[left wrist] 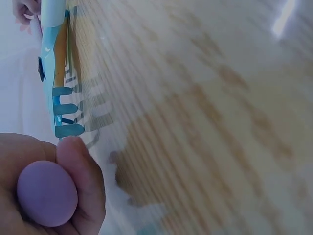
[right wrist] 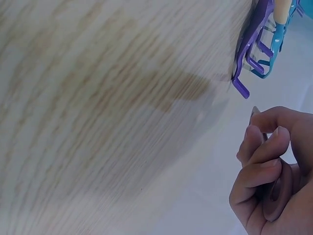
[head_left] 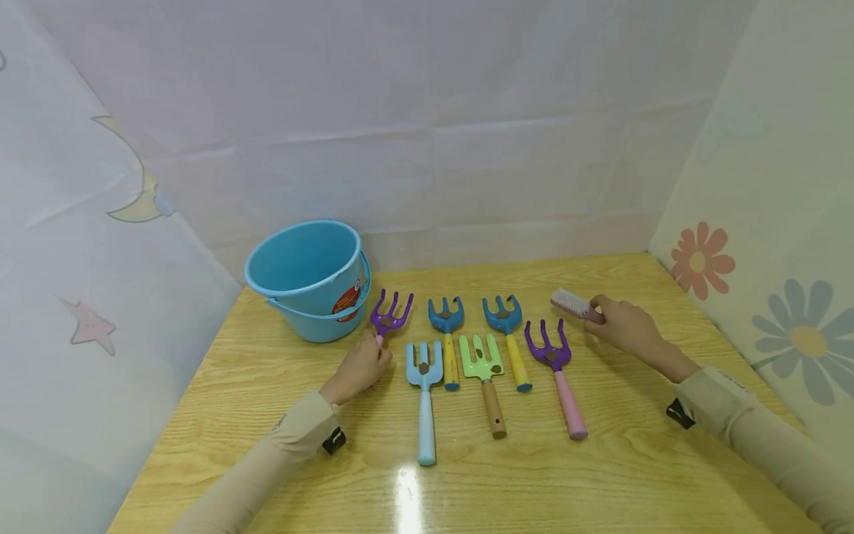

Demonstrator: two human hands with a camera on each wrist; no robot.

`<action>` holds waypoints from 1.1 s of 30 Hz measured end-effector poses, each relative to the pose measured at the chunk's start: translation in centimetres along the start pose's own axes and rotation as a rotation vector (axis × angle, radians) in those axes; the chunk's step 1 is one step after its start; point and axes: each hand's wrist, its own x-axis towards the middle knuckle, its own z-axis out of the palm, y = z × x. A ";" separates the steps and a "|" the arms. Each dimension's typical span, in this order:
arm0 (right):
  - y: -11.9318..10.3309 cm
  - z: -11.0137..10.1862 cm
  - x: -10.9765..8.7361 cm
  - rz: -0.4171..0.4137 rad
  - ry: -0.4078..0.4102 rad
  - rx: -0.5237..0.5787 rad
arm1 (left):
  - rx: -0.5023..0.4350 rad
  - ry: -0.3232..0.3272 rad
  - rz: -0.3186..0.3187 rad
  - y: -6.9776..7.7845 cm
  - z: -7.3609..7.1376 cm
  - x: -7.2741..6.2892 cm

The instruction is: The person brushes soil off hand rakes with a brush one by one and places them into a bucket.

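Observation:
My left hand (head_left: 358, 368) grips the pink handle of a purple-headed garden hand fork (head_left: 390, 315) beside the bucket. In the left wrist view, the handle's rounded end (left wrist: 47, 193) pokes out of the fist. My right hand (head_left: 626, 326) holds a brush (head_left: 571, 303) with pale bristles facing up, near the table's right side. Its handle end, with a hole, shows in the right wrist view between curled fingers (right wrist: 257, 181); the bristles are hidden there. Between the hands lie a light blue fork (head_left: 425, 415), a green fork with a wooden handle (head_left: 492, 408) and another purple fork (head_left: 568, 404).
A blue bucket (head_left: 303, 285) with its handle down stands at the back left; no contents show. Two blue forks with yellow handles (head_left: 451, 363) lie behind the green one. Patterned cloth walls (head_left: 507, 163) close off the wooden table (head_left: 520, 489) at the back and sides.

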 end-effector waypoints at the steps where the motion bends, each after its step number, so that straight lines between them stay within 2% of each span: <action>1: 0.0 0.0 0.1 -0.001 -0.001 0.001 | 0.001 -0.002 -0.005 0.0 0.0 0.0; 7: -0.4 0.1 0.4 -0.010 -0.004 -0.003 | 0.057 0.021 0.008 -0.2 0.0 0.3; 14: -0.7 0.0 0.5 -0.025 0.004 -0.004 | 0.102 0.065 0.081 -0.4 0.2 0.4; 26: -0.8 0.2 0.5 -0.058 0.067 -0.006 | 0.204 0.078 0.176 -0.2 0.2 0.9; 33: -1.4 0.3 1.0 -0.092 0.091 -0.014 | 0.219 0.069 0.160 -0.1 0.3 1.1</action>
